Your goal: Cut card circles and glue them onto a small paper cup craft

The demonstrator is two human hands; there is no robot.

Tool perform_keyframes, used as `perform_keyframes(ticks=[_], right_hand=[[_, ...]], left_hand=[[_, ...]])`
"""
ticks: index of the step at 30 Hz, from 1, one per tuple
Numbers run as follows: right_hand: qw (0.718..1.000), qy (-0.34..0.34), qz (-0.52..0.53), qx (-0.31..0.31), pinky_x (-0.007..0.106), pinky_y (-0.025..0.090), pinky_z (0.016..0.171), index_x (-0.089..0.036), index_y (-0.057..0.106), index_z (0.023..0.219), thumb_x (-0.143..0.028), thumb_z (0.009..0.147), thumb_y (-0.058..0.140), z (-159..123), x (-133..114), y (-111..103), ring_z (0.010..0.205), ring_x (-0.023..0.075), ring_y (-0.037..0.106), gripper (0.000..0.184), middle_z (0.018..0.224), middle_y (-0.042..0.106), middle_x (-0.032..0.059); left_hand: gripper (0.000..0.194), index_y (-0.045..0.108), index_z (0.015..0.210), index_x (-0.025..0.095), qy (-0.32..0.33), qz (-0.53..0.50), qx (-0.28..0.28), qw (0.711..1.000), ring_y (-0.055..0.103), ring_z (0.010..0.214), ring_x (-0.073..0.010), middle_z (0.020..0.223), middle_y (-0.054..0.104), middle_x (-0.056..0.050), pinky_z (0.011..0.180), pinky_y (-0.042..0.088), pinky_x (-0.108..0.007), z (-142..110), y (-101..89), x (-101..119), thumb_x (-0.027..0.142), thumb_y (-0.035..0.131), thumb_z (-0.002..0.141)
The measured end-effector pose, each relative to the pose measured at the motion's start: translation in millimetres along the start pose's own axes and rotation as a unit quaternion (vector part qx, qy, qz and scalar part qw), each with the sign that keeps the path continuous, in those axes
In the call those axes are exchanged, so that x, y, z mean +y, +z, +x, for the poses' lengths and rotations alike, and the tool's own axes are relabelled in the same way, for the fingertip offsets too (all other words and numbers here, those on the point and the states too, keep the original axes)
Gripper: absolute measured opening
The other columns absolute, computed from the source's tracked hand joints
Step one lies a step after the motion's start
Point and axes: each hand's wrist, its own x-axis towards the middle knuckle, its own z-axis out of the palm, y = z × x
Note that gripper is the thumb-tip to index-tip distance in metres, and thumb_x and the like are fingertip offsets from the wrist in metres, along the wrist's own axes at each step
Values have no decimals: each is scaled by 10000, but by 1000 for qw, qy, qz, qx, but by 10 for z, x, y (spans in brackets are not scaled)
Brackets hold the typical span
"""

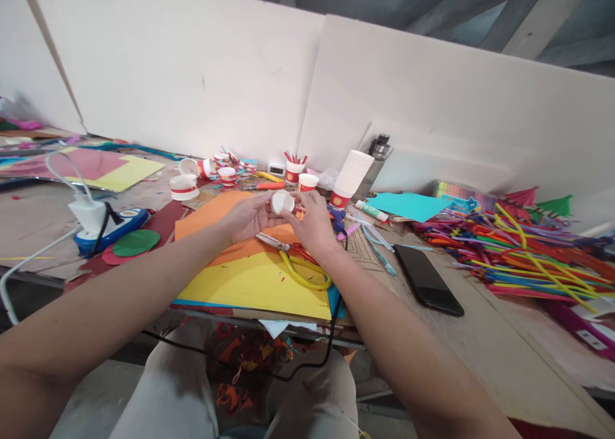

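A small white paper cup (282,202), apparently cut down short, is held between both hands above the coloured paper. My left hand (254,216) grips its left side, fingers curled round it. On the other side, my right hand (311,220) pinches the rim with thumb and fingers. Beneath the hands lie scissors (307,284) with a yellow handle, partly covered by the right hand and forearm. They rest on a yellow paper sheet (250,285) and an orange sheet (211,224). Past the hands stand a red-and-white cup (307,182) and a cup holding red sticks (294,172).
Right of the hands are a leaning stack of paper cups (353,177), a glue stick (371,210), a black phone (427,280) and a pile of pipe cleaners (533,253). Leftward sit cut cups (184,187) and a blue power strip (110,231). A black cable (331,336) hangs over the table's front edge.
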Motion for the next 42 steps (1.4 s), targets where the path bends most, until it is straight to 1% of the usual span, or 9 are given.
perform_keyframes(ticks=[5, 9, 12, 17, 20, 27, 32, 38, 42], right_hand=[[1000, 1, -2, -7, 449, 476, 960, -192, 657, 1098, -213, 808, 734, -6, 2, -8, 1054, 274, 547, 301, 1073, 612, 103], [1000, 0, 9, -6, 461, 478, 969, -190, 642, 1113, -242, 801, 739, -11, -2, -8, 1077, 279, 554, 331, 1095, 614, 112], [1000, 6, 16, 0, 469, 483, 963, -198, 628, 1099, -281, 777, 767, -10, -20, -11, 1079, 280, 561, 360, 1116, 611, 111], [997, 46, 54, 3, 426, 520, 893, -203, 610, 1073, -244, 735, 782, 0, -61, -24, 994, 237, 590, 382, 1103, 598, 84], [995, 64, 76, 2, 398, 532, 846, -192, 613, 1058, -231, 728, 771, 4, -93, -40, 929, 207, 595, 368, 1088, 590, 73], [988, 96, 120, 23, 362, 546, 784, -183, 604, 1045, -243, 697, 783, 19, -119, -65, 844, 170, 603, 396, 1062, 612, 61], [989, 92, 115, 27, 361, 552, 787, -187, 600, 1044, -213, 678, 792, 9, -112, -48, 839, 167, 604, 414, 1059, 591, 60], [994, 60, 85, 22, 392, 546, 831, -204, 607, 1034, -194, 701, 774, -6, -118, -39, 896, 195, 603, 372, 1037, 579, 53], [994, 62, 87, 23, 382, 545, 833, -193, 607, 1052, -189, 694, 797, -5, -124, -50, 892, 191, 602, 405, 1050, 577, 59]], left_hand=[[360, 679, 1167, 94, -9, 4, -10, 1000, 726, 934, -223, 1075, 747, -169, 925, 566, -412, -4, -19, 12, 287, 413, 1022], [350, 670, 1216, 105, -7, 12, -20, 1000, 717, 980, -236, 1115, 736, -173, 935, 558, -410, 6, -42, 2, 298, 472, 1001], [360, 660, 1253, 114, 3, 26, -12, 1000, 712, 977, -222, 1138, 731, -166, 925, 560, -384, 20, -65, -17, 298, 486, 996], [367, 643, 1309, 167, 16, 37, -16, 999, 705, 942, -194, 1179, 723, -128, 849, 577, -319, 18, -81, -32, 277, 498, 991], [375, 631, 1328, 170, 20, 34, -18, 999, 699, 949, -189, 1199, 714, -124, 825, 582, -303, 1, -59, -21, 270, 492, 995], [362, 644, 1302, 157, 21, 27, 0, 999, 691, 964, -182, 1197, 715, -121, 875, 574, -307, 9, -35, 4, 258, 465, 1004], [345, 663, 1270, 157, 20, 31, -5, 999, 692, 955, -179, 1191, 716, -115, 850, 579, -300, 30, -72, -10, 253, 472, 999], [333, 669, 1246, 140, 16, 30, -15, 999, 689, 1001, -202, 1183, 716, -132, 893, 570, -331, 43, -111, -37, 279, 523, 981], [316, 685, 1201, 129, 23, 39, -5, 999, 690, 996, -204, 1198, 708, -140, 863, 577, -322, 34, -101, -30, 281, 511, 986]])
